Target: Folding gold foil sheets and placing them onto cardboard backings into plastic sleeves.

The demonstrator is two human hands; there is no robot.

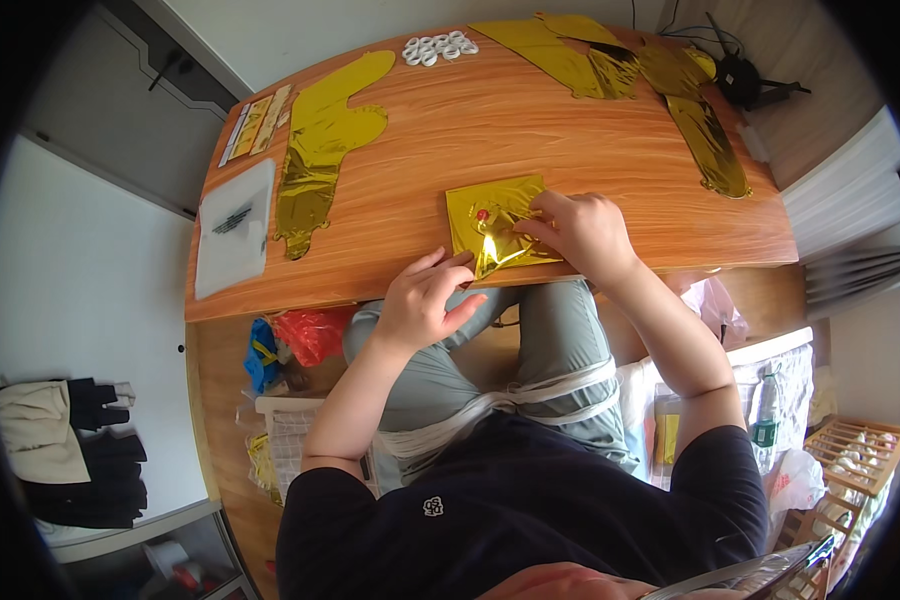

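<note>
A shiny gold foil piece (467,205), folded into a flat square with a small red spot (482,215) on it, lies at the table's near edge. My right hand (585,232) is over its right side, thumb and forefinger pinching a raised fold of the foil. At the lower left corner of the square is my left hand (425,300), its fingers apart and fingertips close to the foil's edge; whether they touch it is hard to tell. Farther left lies a flat, unfilled gold foil balloon (320,130) with a rounded outline.
More flat gold foil (560,60) is spread at the far right of the wooden table (420,130). White rings (438,48) sit at the back. On the left are a clear plastic bag (235,225) and small cards (255,125). A black device with antennas (738,78) stands back right.
</note>
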